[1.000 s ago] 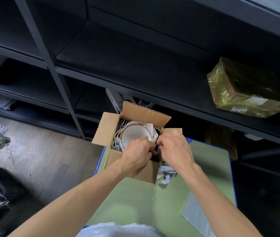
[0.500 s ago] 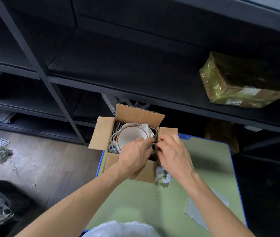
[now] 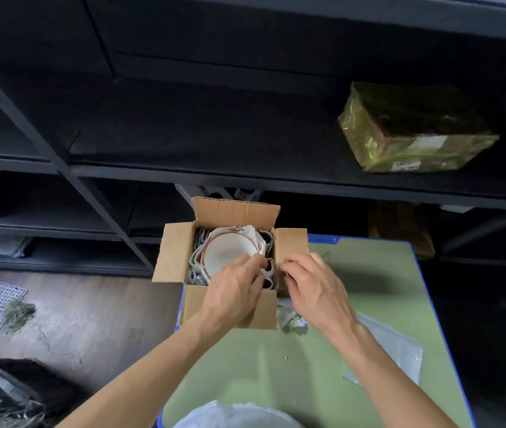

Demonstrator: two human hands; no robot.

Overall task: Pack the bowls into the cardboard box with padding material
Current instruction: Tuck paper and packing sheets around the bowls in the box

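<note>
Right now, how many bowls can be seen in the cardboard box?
1. A white bowl lies inside the cardboard box, ringed by padding; the left hand covers its near rim. More may be hidden beneath.

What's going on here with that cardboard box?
A person is packing a bowl into a cardboard box on a green table. The bowl sits inside with grey padding folded around it. The left hand has its fingers at the padding beside the bowl, and the right hand is by the right flap. The box flaps are open.
</note>
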